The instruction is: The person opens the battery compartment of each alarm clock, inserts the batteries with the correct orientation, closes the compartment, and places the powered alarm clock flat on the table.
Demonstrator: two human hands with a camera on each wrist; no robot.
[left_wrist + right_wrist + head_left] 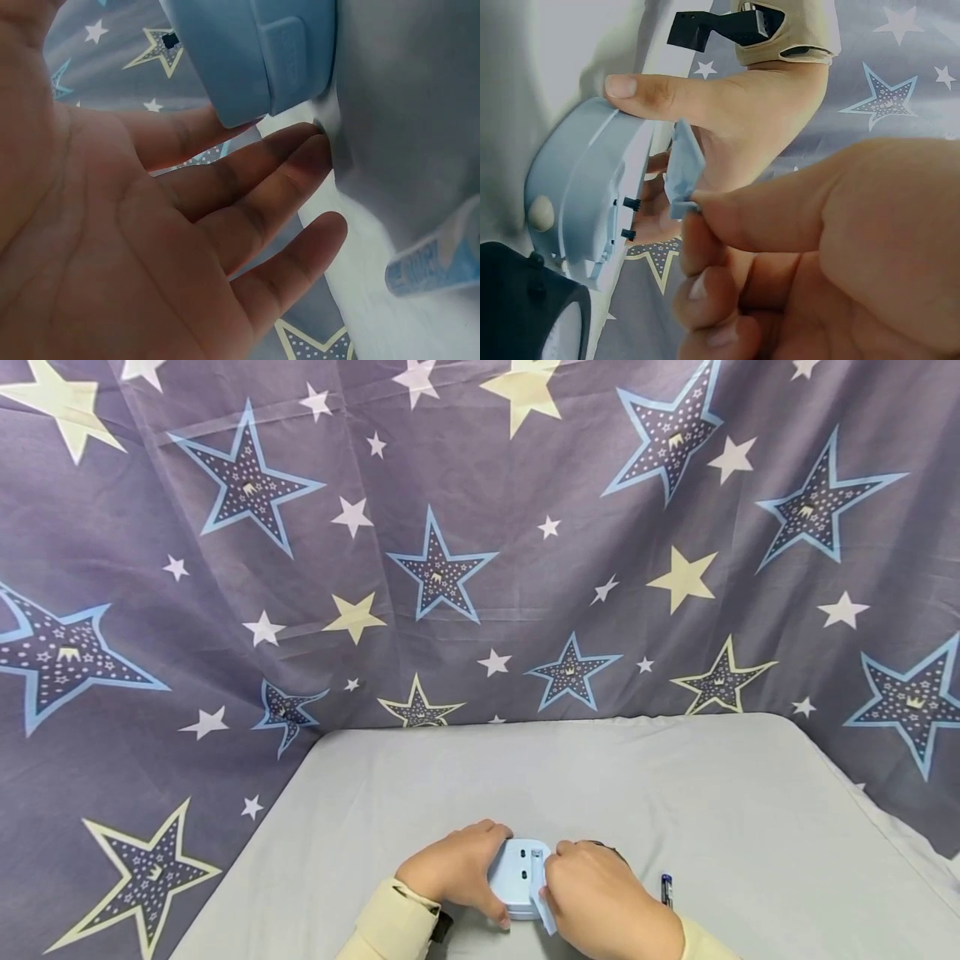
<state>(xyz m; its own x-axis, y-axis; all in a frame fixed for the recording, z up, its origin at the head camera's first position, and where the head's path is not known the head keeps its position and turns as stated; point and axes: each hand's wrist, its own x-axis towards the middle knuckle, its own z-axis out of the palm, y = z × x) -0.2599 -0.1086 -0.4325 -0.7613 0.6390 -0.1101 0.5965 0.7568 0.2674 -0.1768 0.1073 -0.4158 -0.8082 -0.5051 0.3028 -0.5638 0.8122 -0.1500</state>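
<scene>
A light blue rounded device (513, 878) with two small black prongs and a slot on its upward face rests on the grey cloth. My left hand (467, 868) grips it by its left side, the thumb (622, 87) on the near edge and fingers at the far edge. At its right side my right hand (596, 893) pinches a small light blue cover (682, 169) between thumb and forefinger. In the right wrist view the cover is tilted and stands apart from the device's face. A blue battery (667, 890) lies right of my right hand.
A black round object (525, 300) with a whitish face stands beside the device in the right wrist view. The left wrist view has a blurred blue-and-white cylinder (435, 259) at its right edge. A star-patterned curtain (480, 568) hangs behind the cloth-covered surface (570, 768).
</scene>
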